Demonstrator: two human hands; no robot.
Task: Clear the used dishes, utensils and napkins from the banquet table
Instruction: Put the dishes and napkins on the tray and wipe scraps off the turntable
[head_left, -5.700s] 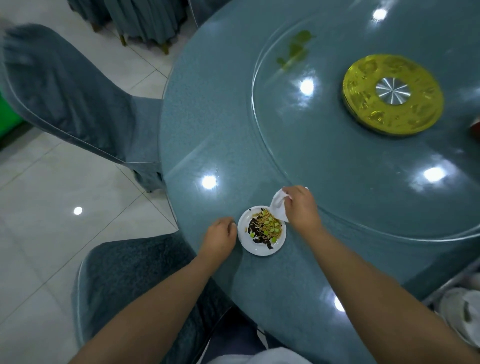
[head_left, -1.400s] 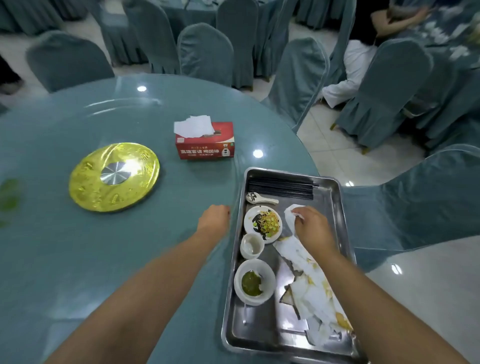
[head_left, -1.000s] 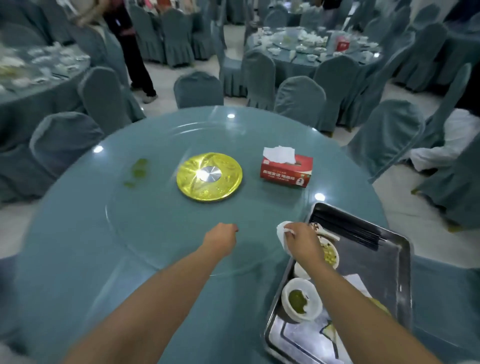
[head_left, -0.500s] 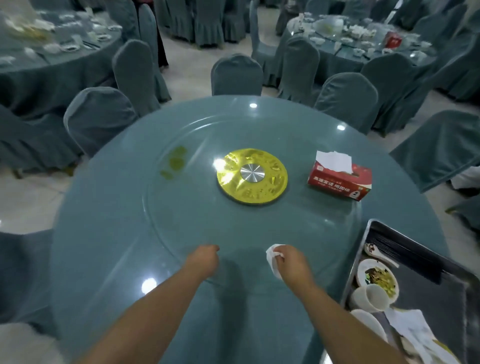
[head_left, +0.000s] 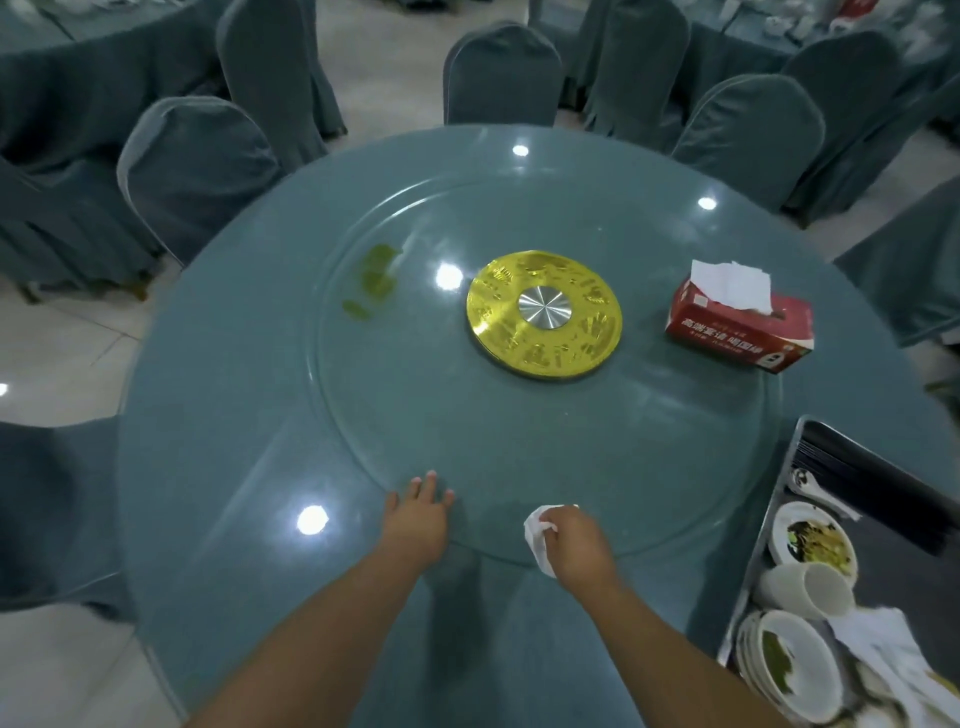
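My right hand (head_left: 574, 545) grips a crumpled white napkin (head_left: 537, 543) at the near rim of the glass turntable (head_left: 519, 441). My left hand (head_left: 418, 514) lies flat, fingers straight, on that rim a little to the left. At the right edge a steel tray (head_left: 766, 540) holds a plate of leftovers (head_left: 813, 540), a tipped white cup (head_left: 808, 592), a bowl with green residue (head_left: 792, 662), a spoon (head_left: 810, 486), black chopsticks (head_left: 878, 488) and used napkins (head_left: 898, 670). Green food scraps (head_left: 371, 283) lie on the turntable's far left.
A gold disc (head_left: 543, 314) sits at the centre of the round teal table (head_left: 223, 441). A red tissue box (head_left: 740, 325) stands to its right. Covered chairs (head_left: 195, 166) ring the table, and other set tables lie beyond.
My view has swung left from the tray to the table's middle. My right hand carried the napkin from the tray to the turntable rim, and my left hand has opened flat on the glass.
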